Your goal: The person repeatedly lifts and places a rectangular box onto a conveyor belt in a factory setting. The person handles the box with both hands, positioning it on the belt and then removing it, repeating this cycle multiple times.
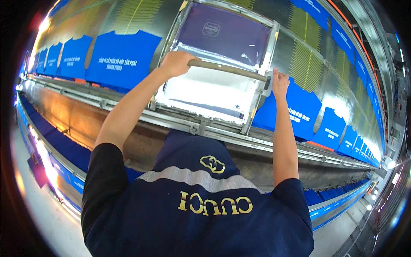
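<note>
A screen-printing frame (273, 45) lies across the long table before me, its lower mesh covered in white ink (205, 91). Over the mesh runs a squeegee with a round bar handle (229, 69). Wrapped around the bar's left end is my left hand (178, 63). At the other end my right hand (281, 84) has its fingers on the squeegee's pale end plate (267, 84); its exact grip is partly hidden. Partly under the frame and my right forearm lies a blue fabric piece (303, 109) with white printing.
More printed blue fabric pieces (123, 61) line the table on both sides. A metal rail (224, 136) follows the near edge, close to my body. Yellow ribbed patches (306, 64) mark the tabletop. Behind me, another row of dark blue pieces (61, 128) runs along a second table.
</note>
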`<state>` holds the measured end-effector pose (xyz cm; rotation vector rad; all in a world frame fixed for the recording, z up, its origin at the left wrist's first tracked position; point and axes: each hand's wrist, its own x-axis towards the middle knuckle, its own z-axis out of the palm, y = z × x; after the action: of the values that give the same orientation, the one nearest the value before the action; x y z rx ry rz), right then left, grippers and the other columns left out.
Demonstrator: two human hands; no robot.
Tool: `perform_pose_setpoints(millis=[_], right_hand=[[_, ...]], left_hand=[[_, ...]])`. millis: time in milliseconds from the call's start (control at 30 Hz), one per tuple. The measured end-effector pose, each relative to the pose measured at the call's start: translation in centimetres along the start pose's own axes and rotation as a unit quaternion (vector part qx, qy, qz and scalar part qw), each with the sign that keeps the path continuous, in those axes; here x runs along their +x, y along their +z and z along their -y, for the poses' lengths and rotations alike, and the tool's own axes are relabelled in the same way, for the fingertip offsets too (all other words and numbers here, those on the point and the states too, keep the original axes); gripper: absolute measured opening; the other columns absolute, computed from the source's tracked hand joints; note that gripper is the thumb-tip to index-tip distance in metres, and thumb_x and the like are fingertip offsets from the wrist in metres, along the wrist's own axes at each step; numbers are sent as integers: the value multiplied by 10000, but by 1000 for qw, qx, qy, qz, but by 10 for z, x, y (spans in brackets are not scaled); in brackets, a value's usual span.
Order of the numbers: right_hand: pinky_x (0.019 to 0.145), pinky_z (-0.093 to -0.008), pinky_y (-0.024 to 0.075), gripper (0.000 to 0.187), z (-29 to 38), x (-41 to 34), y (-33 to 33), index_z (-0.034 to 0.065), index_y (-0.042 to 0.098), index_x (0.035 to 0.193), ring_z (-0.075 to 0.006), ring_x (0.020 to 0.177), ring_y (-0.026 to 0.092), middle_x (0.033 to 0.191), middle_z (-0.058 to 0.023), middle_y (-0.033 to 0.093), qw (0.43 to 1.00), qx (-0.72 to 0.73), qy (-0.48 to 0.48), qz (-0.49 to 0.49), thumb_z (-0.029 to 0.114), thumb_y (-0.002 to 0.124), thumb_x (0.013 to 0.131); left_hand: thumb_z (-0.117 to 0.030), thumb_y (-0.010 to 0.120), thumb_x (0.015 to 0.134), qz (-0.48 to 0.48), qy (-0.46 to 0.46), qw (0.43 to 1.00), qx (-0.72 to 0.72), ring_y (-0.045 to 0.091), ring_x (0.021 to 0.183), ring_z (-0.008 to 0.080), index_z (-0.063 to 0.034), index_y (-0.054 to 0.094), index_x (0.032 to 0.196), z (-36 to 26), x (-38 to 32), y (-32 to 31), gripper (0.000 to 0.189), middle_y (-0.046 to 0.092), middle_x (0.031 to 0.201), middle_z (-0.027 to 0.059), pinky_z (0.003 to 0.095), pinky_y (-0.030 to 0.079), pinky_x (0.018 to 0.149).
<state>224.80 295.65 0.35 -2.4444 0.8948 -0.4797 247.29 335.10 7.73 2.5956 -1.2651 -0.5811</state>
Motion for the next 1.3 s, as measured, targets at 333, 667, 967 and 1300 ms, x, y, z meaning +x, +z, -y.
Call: perform_pose_setpoints(millis=[333, 667, 967, 1300], right_hand=[[827, -439, 602, 465, 138, 31, -21, 178, 828, 1110, -314, 902, 761, 929, -99, 790, 921, -231, -71, 306, 521, 832, 796], [899, -457, 594, 539, 146, 61, -20, 54, 811, 1025, -360, 1020, 752, 1054, -255, 761, 921, -214, -159, 284, 514, 853, 749], [847, -457, 610, 542, 49, 46, 38, 199, 798, 1183, -344, 936, 762, 995, -135, 791, 928, -231, -222, 192, 597, 808, 815], [862, -438, 597, 373, 107, -126, -4, 223, 806, 1160, -323, 975, 742, 1070, -60, 789, 957, -145, -98, 229, 148, 766, 797]], left_hand=[[-100, 625, 828, 92, -58, 994, 2, 743, 1047, 303, -336, 761, 1286, -6, 84, -22, 534, 789, 1129, 83, 459, 585, 924], [-143, 674, 776, 25, -9, 1000, 8, 733, 1060, 310, -239, 750, 1237, 52, 90, -6, 477, 755, 1152, 121, 452, 572, 932], [-205, 721, 766, 7, -57, 997, 49, 742, 1048, 350, -237, 809, 1176, -12, 86, -10, 421, 779, 1104, 161, 468, 579, 946], [-74, 618, 843, 20, -75, 996, 32, 702, 1102, 278, -376, 754, 1270, -40, -63, 45, 540, 744, 1215, 9, 449, 573, 944]])
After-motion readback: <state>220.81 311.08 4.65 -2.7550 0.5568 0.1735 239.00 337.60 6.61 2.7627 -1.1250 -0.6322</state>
